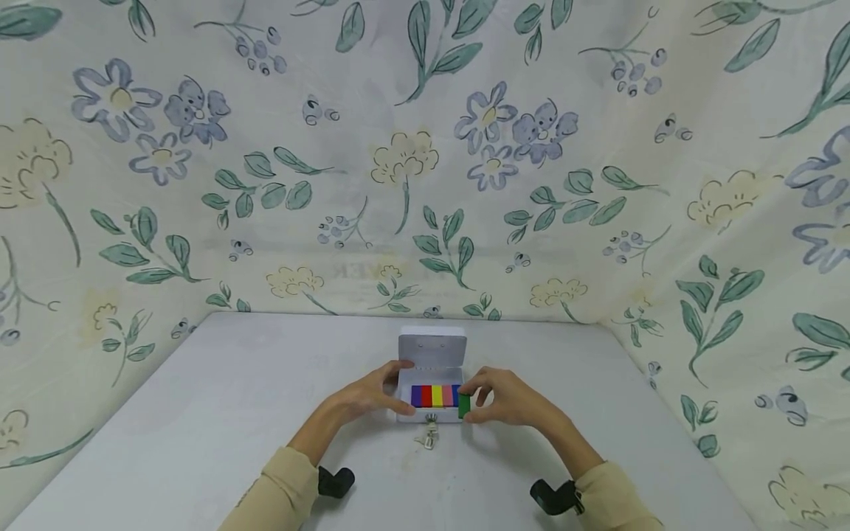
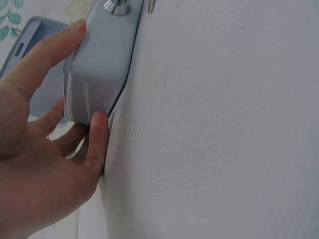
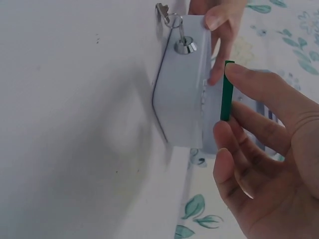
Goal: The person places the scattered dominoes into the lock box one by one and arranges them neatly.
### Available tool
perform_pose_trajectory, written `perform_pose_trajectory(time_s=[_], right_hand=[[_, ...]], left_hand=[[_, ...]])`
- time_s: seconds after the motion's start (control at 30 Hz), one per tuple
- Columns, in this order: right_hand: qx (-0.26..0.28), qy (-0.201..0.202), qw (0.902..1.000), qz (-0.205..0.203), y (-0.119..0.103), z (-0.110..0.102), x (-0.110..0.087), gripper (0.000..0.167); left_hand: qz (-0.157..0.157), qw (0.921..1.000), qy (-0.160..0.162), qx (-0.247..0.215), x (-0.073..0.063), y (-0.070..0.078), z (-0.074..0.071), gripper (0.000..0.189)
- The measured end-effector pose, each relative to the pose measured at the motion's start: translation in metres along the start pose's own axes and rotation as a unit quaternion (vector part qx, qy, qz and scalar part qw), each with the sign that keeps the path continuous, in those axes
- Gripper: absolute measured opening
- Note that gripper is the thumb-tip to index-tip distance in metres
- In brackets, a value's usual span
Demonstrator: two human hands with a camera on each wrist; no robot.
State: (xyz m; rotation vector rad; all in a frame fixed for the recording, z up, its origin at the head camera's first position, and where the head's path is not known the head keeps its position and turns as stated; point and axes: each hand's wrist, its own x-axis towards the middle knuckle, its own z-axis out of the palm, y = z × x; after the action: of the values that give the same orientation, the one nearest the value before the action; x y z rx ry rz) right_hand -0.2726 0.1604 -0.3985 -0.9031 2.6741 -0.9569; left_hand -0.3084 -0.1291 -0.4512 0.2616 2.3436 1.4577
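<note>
An open white metal lock box (image 1: pixel 406 417) stands on the table, its lid (image 1: pixel 432 351) tipped up at the back. Inside it, a row of coloured blocks (image 1: pixel 436 396) shows blue, red, yellow and pink. My left hand (image 1: pixel 373 391) grips the box's left end, thumb on the upper front edge and fingers against the side wall (image 2: pixel 94 74). Above the box's right end, my right hand (image 1: pixel 510 398) pinches a thin green block (image 3: pixel 227 92) upright between thumb and fingers. Keys (image 1: pixel 430 436) hang from the lock (image 3: pixel 185 46) on the front.
The white table (image 1: pixel 265 369) runs back to a wall of flowered cloth (image 1: pixel 398 221), which also rises along both sides. Dark wrist cameras (image 1: pixel 336 481) sit at the cuffs of beige sleeves (image 1: pixel 282 479).
</note>
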Motion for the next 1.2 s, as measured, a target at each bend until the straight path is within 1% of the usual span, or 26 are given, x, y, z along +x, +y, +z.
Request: perform_pose_trajectory(time_s=[0.27, 0.5, 0.67, 0.83, 0.93, 1.07, 1.2], right_hand=[[-0.003, 0.003, 0.9999, -0.016, -0.009, 0.006, 0.018, 0.041], [-0.008, 0.002, 0.9994, -0.032, -0.009, 0.013, 0.034, 0.041], [-0.021, 0.004, 0.9993, -0.030, -0.009, 0.019, 0.043, 0.042], [-0.038, 0.003, 0.9991, -0.021, -0.011, 0.023, 0.055, 0.042], [-0.035, -0.001, 0.9990, -0.026, -0.011, 0.026, 0.061, 0.042], [-0.025, -0.002, 0.9987, -0.043, -0.011, 0.030, 0.067, 0.042], [-0.020, -0.005, 0.9988, -0.044, -0.008, 0.035, 0.071, 0.042]], left_hand=[[0.002, 1.0000, -0.005, 0.004, 0.001, -0.001, -0.001, 0.090], [0.005, 0.9999, -0.010, 0.003, 0.002, 0.000, -0.003, 0.090], [0.008, 0.9998, -0.017, -0.006, 0.000, -0.001, -0.003, 0.090], [0.011, 0.9998, -0.016, -0.009, 0.000, 0.000, -0.002, 0.090], [0.010, 0.9998, -0.016, -0.009, 0.000, 0.000, -0.002, 0.091], [0.008, 0.9998, -0.015, -0.006, -0.001, 0.000, -0.002, 0.091], [0.011, 0.9998, -0.017, -0.006, -0.001, 0.001, -0.002, 0.090]])
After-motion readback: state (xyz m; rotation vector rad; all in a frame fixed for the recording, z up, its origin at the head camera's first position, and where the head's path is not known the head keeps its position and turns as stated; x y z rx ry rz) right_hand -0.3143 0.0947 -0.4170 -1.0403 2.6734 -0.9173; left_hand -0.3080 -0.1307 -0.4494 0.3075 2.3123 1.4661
